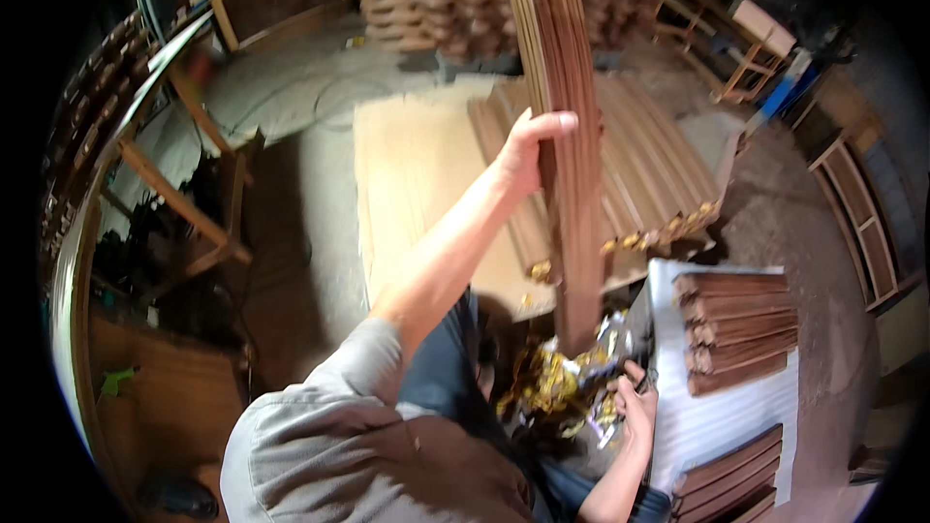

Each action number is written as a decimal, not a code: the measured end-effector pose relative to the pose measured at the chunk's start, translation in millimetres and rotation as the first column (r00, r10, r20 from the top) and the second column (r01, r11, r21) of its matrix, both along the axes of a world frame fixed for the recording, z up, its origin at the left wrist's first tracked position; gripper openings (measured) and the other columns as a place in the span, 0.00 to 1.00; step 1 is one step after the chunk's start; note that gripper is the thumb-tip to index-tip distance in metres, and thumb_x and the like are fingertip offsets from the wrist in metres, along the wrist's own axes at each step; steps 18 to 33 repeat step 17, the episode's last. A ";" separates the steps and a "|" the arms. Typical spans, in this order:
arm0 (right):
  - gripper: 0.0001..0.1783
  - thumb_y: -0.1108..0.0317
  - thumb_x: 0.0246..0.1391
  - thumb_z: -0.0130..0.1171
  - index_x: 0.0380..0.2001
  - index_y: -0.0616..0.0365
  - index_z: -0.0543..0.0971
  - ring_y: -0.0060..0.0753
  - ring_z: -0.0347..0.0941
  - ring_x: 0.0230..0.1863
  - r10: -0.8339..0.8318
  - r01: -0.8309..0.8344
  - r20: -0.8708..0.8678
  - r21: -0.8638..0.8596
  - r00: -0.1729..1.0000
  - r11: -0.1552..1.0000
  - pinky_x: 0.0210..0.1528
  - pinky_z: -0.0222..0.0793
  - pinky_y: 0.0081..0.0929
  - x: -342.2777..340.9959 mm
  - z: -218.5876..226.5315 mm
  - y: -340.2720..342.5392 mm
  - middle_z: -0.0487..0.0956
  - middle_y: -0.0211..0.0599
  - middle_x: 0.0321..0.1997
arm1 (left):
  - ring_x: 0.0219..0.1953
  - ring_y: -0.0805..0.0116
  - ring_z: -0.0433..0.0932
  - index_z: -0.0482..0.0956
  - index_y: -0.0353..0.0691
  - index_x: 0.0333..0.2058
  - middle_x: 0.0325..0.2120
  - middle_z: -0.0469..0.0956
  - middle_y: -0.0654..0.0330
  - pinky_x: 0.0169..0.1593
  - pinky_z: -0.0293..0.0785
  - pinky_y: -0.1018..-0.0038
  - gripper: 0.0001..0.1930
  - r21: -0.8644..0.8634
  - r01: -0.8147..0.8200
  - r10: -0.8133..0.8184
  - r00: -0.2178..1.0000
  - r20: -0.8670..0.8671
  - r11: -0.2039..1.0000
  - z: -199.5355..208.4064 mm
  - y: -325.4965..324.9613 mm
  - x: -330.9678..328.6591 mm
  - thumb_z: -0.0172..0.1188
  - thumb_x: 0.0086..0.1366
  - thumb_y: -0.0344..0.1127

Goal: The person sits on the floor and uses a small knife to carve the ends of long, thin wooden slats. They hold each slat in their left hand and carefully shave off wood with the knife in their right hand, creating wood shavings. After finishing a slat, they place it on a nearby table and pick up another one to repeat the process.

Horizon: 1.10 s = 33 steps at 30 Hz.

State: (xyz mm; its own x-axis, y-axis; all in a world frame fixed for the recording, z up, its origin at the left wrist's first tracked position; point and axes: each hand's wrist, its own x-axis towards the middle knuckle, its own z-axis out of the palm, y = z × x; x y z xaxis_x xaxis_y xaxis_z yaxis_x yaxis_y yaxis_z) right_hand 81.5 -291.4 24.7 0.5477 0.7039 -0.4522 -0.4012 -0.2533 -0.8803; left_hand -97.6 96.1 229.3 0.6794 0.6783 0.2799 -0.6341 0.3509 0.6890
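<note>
My left hand is closed around the middle of a long bundle of brown wooden strips. The bundle stands nearly upright, with a yellow band at its top end and a blurred lower end. Near that lower end, my right hand has its fingers curled around something small and dark that I cannot make out. Crumpled yellow and silver scraps lie heaped beside the right hand, under the bundle.
Ahead, more brown bundles with yellow ends lie side by side on a pale board. To the right, stacked wooden strips rest on a white-covered surface. A wooden frame stands left; stacked wood fills the back.
</note>
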 end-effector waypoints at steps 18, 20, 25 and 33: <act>0.25 0.68 0.62 0.64 0.57 0.72 0.72 0.19 0.66 0.24 -0.139 0.072 0.148 0.390 0.979 0.918 0.26 0.61 0.20 -29.3 98.9 61.6 0.82 0.38 0.35 | 0.57 0.43 0.70 0.65 0.38 0.60 0.52 0.72 0.46 0.64 0.64 0.52 0.44 0.913 0.393 0.645 0.726 -0.237 -0.107 -131.7 -54.5 -4.4 0.74 0.41 0.34; 0.25 0.68 0.62 0.64 0.57 0.72 0.72 0.19 0.66 0.24 -0.139 0.072 0.148 0.390 0.979 0.918 0.26 0.61 0.20 -29.3 98.9 61.6 0.82 0.38 0.35 | 0.57 0.43 0.70 0.65 0.38 0.60 0.52 0.72 0.46 0.64 0.64 0.52 0.44 0.913 0.393 0.645 0.726 -0.237 -0.107 -131.7 -54.5 -4.4 0.74 0.41 0.34; 0.25 0.68 0.62 0.64 0.57 0.72 0.72 0.19 0.66 0.24 -0.139 0.072 0.148 0.390 0.979 0.918 0.26 0.61 0.20 -29.3 98.9 61.6 0.82 0.38 0.35 | 0.57 0.43 0.70 0.65 0.38 0.60 0.52 0.72 0.46 0.64 0.64 0.52 0.44 0.913 0.393 0.645 0.726 -0.237 -0.107 -131.7 -54.5 -4.4 0.74 0.41 0.34; 0.25 0.68 0.62 0.64 0.57 0.72 0.72 0.19 0.66 0.24 -0.139 0.072 0.148 0.390 0.979 0.918 0.26 0.61 0.20 -29.3 98.9 61.6 0.82 0.38 0.35 | 0.57 0.43 0.70 0.65 0.38 0.60 0.52 0.72 0.46 0.64 0.64 0.52 0.44 0.913 0.393 0.645 0.726 -0.237 -0.107 -131.7 -54.5 -4.4 0.74 0.41 0.34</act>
